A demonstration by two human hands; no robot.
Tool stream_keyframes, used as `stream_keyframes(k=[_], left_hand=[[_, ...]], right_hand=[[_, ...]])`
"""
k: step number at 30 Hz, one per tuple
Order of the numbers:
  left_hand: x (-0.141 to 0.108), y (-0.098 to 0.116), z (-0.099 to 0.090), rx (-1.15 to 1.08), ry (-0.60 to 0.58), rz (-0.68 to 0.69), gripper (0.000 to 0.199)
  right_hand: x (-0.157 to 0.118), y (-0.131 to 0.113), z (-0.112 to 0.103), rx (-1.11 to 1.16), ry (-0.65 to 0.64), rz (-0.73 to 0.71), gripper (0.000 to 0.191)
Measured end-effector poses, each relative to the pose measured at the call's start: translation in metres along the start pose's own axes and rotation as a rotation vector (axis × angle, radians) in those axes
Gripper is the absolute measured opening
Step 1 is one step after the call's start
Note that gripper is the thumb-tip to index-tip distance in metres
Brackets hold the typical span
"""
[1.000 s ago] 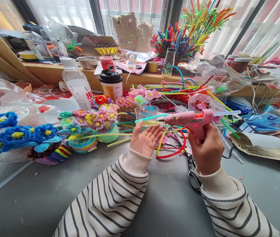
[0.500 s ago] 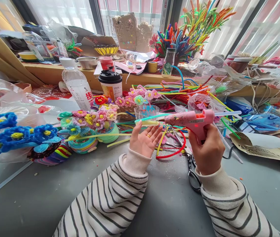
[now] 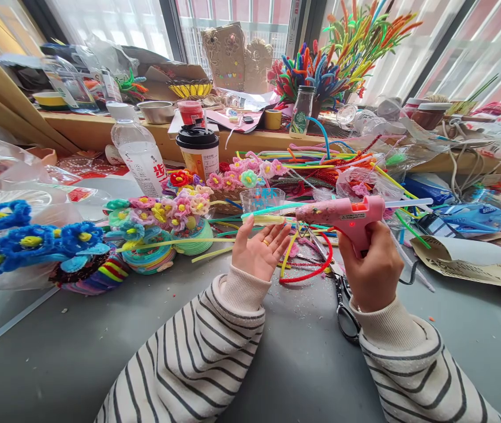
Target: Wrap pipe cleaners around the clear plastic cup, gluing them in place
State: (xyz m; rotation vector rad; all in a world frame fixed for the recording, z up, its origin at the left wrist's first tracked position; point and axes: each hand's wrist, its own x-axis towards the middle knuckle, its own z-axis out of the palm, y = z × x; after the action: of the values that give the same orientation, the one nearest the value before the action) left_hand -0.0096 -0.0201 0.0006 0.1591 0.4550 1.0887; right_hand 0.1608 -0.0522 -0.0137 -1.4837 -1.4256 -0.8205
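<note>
My right hand (image 3: 371, 267) grips a pink glue gun (image 3: 343, 214) by its handle, its nozzle pointing left and a small red light lit. A clear glue stick (image 3: 409, 202) sticks out of its back. Palm up, my left hand (image 3: 259, 249) is open left of the nozzle, fingers spread. Above it, a teal pipe cleaner (image 3: 272, 209) and a pale yellow piece (image 3: 269, 220) run between the thumb tip and fingertips; whether they touch the hand I cannot tell. Black-handled scissors (image 3: 347, 317) and a curved red pipe cleaner (image 3: 310, 278) lie between the hands.
Blue flowers (image 3: 30, 242) and pastel flower pots (image 3: 149, 249) stand at left. Behind are a water bottle (image 3: 138, 153), a lidded cup (image 3: 197, 153), a clear plastic cup (image 3: 261, 201) and loose pipe cleaners. Brown paper (image 3: 466, 264) lies at right. Clutter lines the windowsill.
</note>
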Motion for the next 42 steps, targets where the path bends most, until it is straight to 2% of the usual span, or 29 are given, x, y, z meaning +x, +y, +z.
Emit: stream_keyframes(k=[8, 16, 24, 34, 42], left_hand=[[0.0001, -0.0002, -0.0003, -0.004, 0.007, -0.001, 0.047], [0.0003, -0.0001, 0.0003, -0.002, 0.013, 0.002, 0.043], [0.0001, -0.0003, 0.0005, -0.008, 0.004, 0.002, 0.042], [-0.0002, 0.0001, 0.0007, -0.006, 0.004, -0.004, 0.049], [0.0003, 0.0005, 0.0000, -0.006, -0.003, -0.010, 0.046]], right_hand=[[-0.0010, 0.0003, 0.0003, 0.011, -0.014, 0.047, 0.021], [-0.0006, 0.0015, 0.0002, -0.004, 0.013, -0.005, 0.022], [0.0000, 0.0007, 0.0000, 0.002, 0.011, 0.007, 0.022], [-0.0018, 0.0008, 0.0002, 0.014, -0.022, 0.045, 0.024], [-0.0008, 0.0003, -0.0007, 0.033, -0.049, 0.071, 0.023]])
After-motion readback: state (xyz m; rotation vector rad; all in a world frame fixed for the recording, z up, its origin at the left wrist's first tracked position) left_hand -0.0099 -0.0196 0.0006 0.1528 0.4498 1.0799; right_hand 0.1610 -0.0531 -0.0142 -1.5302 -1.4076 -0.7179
